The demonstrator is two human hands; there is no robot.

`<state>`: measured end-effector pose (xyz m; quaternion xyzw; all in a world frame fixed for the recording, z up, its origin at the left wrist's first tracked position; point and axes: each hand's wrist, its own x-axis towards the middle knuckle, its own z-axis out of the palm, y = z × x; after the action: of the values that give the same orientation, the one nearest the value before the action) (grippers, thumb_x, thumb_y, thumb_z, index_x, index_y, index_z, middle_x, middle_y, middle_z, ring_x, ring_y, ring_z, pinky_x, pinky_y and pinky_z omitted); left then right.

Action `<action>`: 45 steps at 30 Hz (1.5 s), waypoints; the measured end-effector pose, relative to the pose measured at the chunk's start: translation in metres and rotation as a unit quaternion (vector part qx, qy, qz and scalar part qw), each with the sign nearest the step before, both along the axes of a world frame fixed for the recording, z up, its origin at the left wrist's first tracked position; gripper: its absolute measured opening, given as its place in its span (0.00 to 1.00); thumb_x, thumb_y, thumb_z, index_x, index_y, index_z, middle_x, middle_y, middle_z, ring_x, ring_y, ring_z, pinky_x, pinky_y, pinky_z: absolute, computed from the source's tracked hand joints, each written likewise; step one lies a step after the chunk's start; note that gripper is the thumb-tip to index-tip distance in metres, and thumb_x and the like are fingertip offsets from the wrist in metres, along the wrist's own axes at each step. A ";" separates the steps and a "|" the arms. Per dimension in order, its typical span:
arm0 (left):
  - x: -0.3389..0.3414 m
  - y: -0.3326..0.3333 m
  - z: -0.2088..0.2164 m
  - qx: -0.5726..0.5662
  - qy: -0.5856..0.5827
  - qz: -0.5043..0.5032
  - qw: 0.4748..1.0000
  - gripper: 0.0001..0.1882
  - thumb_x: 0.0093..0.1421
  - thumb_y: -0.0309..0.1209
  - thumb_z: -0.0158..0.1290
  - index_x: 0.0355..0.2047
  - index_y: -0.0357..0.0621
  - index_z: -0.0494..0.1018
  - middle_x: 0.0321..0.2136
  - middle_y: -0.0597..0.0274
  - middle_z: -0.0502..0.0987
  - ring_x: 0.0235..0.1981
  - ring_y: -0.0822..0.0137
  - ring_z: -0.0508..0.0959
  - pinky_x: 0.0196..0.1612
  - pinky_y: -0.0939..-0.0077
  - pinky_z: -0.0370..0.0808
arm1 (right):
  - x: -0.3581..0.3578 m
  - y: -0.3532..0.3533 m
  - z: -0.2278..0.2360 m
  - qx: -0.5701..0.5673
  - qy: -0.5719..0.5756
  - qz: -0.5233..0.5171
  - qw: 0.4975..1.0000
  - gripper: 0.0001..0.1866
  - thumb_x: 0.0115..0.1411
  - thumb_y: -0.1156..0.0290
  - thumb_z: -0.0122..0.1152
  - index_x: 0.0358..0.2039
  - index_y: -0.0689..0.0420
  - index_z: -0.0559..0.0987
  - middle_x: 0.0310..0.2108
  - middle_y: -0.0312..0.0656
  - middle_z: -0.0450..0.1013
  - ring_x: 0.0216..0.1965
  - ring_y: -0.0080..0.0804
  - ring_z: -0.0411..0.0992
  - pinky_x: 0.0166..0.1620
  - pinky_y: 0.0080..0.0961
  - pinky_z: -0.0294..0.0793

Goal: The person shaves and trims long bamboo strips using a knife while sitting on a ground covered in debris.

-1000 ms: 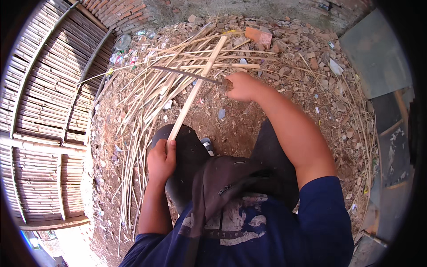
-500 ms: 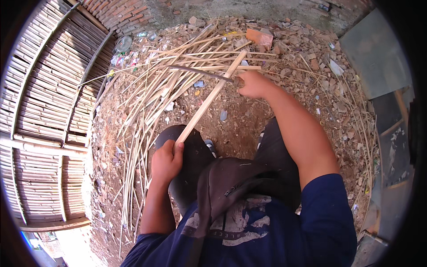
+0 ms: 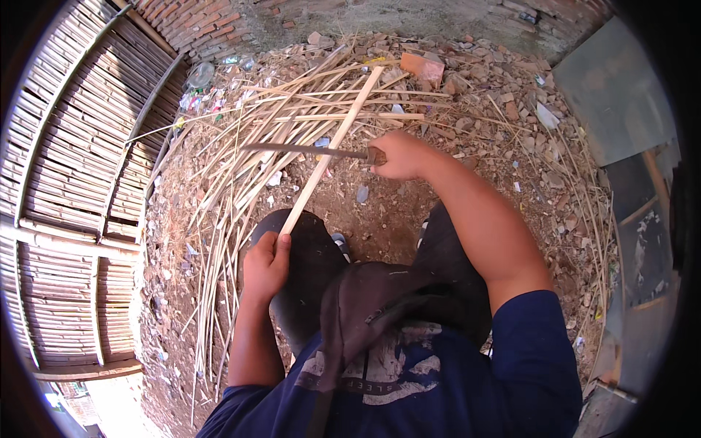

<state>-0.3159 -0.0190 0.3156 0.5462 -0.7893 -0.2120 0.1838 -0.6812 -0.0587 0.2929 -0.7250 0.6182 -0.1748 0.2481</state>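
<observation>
In my left hand (image 3: 264, 269), beside my left knee, is the near end of a long pale bamboo strip (image 3: 330, 155). The strip slants away from me, forward and to the right, with its far end over a pile of similar strips. My right hand (image 3: 399, 155) is closed round the short handle of a long-bladed knife (image 3: 307, 150). The dark blade points left and crosses the bamboo strip around its middle. Whether the edge touches the strip or is just above it, I cannot tell.
Loose bamboo strips (image 3: 219, 255) lie ahead and to my left on earth strewn with rubble and litter. An orange brick piece (image 3: 422, 67) rests near the back wall (image 3: 350, 22). A slatted bamboo panel (image 3: 73, 160) stands at left, a grey sheet (image 3: 617, 87) at right.
My right hand has drawn the knife nearer to me and slightly left along the strip, its blade now lying more level. The strip's far end has swung left.
</observation>
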 end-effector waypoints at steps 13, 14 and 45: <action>0.003 0.004 0.006 -0.008 -0.011 -0.001 1.000 0.19 0.69 0.44 0.53 0.32 0.39 0.73 0.17 0.53 0.73 0.21 0.55 0.74 0.26 0.60 0.68 | -0.075 -0.003 0.002 -0.023 -0.259 -0.279 0.924 0.24 0.52 0.54 0.73 0.43 0.58 0.80 0.33 0.40 0.78 0.34 0.34 0.75 0.41 0.35 0.73; 0.001 0.006 0.008 -0.021 -0.020 -0.002 1.000 0.18 0.69 0.44 0.53 0.32 0.39 0.73 0.18 0.49 0.74 0.21 0.48 0.76 0.26 0.56 0.69 | -0.075 0.000 0.006 -0.044 -0.259 -0.277 0.924 0.25 0.53 0.53 0.74 0.43 0.58 0.80 0.33 0.40 0.78 0.34 0.33 0.75 0.41 0.35 0.73; -0.119 -0.118 0.028 0.013 0.097 -0.085 0.992 0.16 0.68 0.38 0.51 0.33 0.35 0.72 0.25 0.40 0.76 0.29 0.41 0.75 0.37 0.56 0.71 | -0.079 0.028 0.042 -0.201 -0.211 -0.300 0.908 0.22 0.57 0.58 0.70 0.46 0.60 0.79 0.34 0.44 0.78 0.37 0.36 0.78 0.42 0.36 0.75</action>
<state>-0.4350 -0.1374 0.3440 0.4562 -0.8085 -0.2889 0.2342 -0.7598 -0.0309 0.3351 -0.4858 0.6920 -0.5102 0.1576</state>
